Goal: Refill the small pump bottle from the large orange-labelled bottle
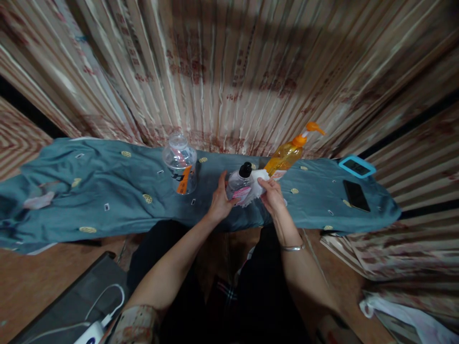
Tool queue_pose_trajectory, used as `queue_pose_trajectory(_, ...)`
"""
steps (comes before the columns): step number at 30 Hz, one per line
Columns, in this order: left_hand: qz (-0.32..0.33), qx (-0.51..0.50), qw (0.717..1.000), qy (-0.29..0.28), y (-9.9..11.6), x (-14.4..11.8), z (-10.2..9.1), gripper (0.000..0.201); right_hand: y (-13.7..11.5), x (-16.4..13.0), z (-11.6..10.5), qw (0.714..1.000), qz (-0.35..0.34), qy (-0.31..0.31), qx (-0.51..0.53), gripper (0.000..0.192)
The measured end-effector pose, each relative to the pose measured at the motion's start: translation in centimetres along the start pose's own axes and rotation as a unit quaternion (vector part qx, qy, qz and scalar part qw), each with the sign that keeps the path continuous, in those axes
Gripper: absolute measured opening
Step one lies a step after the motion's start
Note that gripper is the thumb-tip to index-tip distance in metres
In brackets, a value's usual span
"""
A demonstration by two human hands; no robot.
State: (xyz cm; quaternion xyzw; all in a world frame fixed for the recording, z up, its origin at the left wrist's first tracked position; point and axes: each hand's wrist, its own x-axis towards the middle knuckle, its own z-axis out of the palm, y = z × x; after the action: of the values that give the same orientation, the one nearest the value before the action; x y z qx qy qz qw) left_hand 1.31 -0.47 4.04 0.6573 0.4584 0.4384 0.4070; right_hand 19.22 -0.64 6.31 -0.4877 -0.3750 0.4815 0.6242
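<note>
My left hand is closed around the left side of a clear bottle with a black cap and a pink label. A white cloth or tissue is pinched in my right hand, pressed against the bottle's right side. Just behind that hand stands a pump bottle of yellow-orange liquid with an orange pump head, leaning to the right in this view. To the left, a large clear plastic bottle with an orange and black label stands without a cap on the cloth.
A teal patterned cloth covers the long narrow board. A blue-framed digital clock or timer and a black phone lie at its right end. Striped curtains hang close behind. A white device with a cable sits lower left.
</note>
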Motion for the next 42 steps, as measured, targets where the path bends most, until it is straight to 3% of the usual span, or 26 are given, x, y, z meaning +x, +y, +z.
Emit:
queue_pose_trajectory(7, 0.001, 0.013, 1.000, 0.007, 0.1, 0.1, -0.1, 0.107, -3.6, -2.2, 1.6, 0.991, -0.125, -0.003, -0.037, 0.036)
queue_pose_trajectory(16, -0.013, 0.031, 0.999, 0.009, 0.8, 0.3, 0.1, 0.109, -3.5, -4.9, 3.2, 0.962, -0.210, 0.036, -0.169, 0.020)
queue_pose_trajectory(18, -0.006, 0.038, 0.999, 0.013, 0.6, 0.2, 0.3, 0.109, -3.4, -4.8, 3.3, 0.954, -0.214, 0.060, -0.199, 0.025)
queue_pose_trajectory(22, 0.019, 0.045, 0.999, 0.012, 0.0, 0.2, 0.4, 0.107, -2.7, -3.6, 3.4, 0.948, -0.205, 0.087, -0.227, 0.052)
queue_pose_trajectory(30, 0.082, 0.060, 0.995, 0.012, -1.2, 0.3, 0.8, 0.103, -1.2, -2.3, 5.4, 0.953, -0.183, 0.038, -0.239, 0.037)
queue_pose_trajectory(36, 0.047, 0.044, 0.998, 0.008, -0.4, 0.3, 0.6, 0.108, -1.0, -2.2, 5.2, 0.946, -0.203, 0.016, -0.254, 0.030)
queue_pose_trajectory(42, 0.021, 0.052, 0.998, 0.009, -0.4, 0.2, 0.5, 0.111, -0.8, -2.7, 4.8, 0.943, -0.225, 0.013, -0.246, 0.042)
